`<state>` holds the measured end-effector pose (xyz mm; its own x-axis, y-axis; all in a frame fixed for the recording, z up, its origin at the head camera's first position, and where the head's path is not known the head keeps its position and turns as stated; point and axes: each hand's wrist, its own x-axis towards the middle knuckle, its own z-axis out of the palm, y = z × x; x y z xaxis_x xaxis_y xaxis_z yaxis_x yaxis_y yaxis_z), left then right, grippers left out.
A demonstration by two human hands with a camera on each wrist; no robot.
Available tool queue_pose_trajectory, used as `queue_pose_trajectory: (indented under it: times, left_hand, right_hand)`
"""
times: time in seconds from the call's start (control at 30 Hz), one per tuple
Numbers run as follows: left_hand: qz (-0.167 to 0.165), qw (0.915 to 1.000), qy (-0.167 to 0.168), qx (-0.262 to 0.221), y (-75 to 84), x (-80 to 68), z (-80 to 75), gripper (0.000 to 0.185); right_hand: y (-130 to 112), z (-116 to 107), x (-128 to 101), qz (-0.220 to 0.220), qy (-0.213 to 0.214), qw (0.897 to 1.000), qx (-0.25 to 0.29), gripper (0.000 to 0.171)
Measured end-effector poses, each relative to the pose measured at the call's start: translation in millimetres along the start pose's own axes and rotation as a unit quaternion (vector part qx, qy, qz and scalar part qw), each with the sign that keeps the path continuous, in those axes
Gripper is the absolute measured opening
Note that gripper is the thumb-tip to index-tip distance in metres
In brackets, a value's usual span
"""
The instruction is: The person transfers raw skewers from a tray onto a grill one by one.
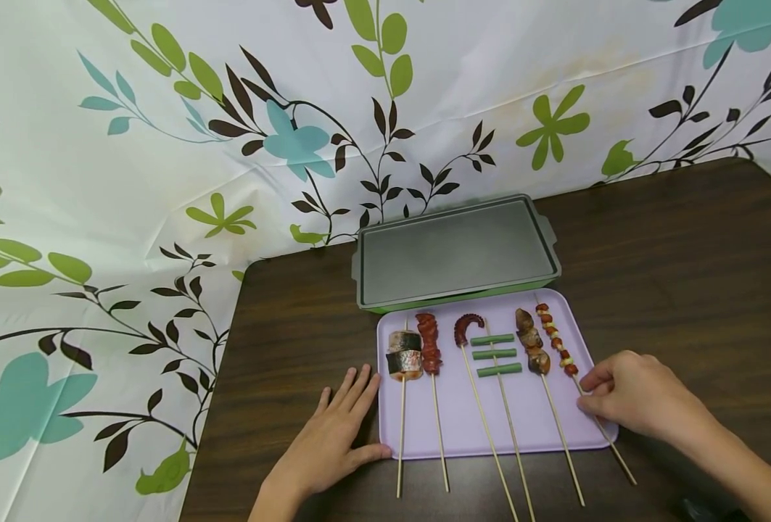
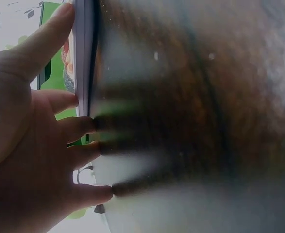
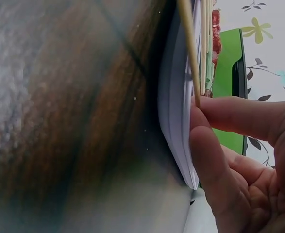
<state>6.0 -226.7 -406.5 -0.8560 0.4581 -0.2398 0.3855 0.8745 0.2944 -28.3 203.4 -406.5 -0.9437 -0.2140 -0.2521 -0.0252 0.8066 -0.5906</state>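
Note:
Six skewers lie side by side on a lilac tray [image 1: 463, 428], their sticks overhanging its near edge. At the far right, my right hand [image 1: 642, 395] pinches the stick of a skewer with small red and pale pieces [image 1: 557, 341]; the right wrist view shows this stick [image 3: 190, 48] at the fingertips. My left hand [image 1: 329, 435] lies with fingers spread on the table, thumb and fingertips at the tray's left edge. The others carry a black-banded roll [image 1: 405, 355], red meat [image 1: 429, 343], an octopus tentacle [image 1: 468, 324], green pieces [image 1: 495, 354] and browned chunks [image 1: 532, 341].
A grey rectangular griddle plate [image 1: 457, 250] on a green base stands just behind the tray. The dark wooden table [image 1: 672, 275] runs back to a hanging cloth [image 1: 163, 181] printed with leaves and flowers. A dark object [image 1: 711, 511] shows at the bottom right edge.

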Motion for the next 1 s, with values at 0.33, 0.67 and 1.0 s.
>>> queue_pose_trajectory:
  times: [0.33, 0.67, 1.0]
  left_hand:
    - [-0.002, 0.9999, -0.007, -0.009, -0.3, 1.1, 2.4, 0.099]
    - [0.010, 0.9997, 0.008, -0.019, -0.6, -0.1, 4.1, 0.097]
    - [0.006, 0.9998, -0.004, -0.019, -0.2, -0.9, 2.8, 0.097]
  right_hand:
    - [9.2, -2.0, -6.0, 0.004, -0.019, 0.997, 0.080, 0.020]
    - [25.4, -3.6, -9.6, -0.023, -0.107, 0.958, 0.266, 0.029]
    - [37.3, -13.3, -18.0, -0.039, -0.143, 0.936, 0.320, 0.036]
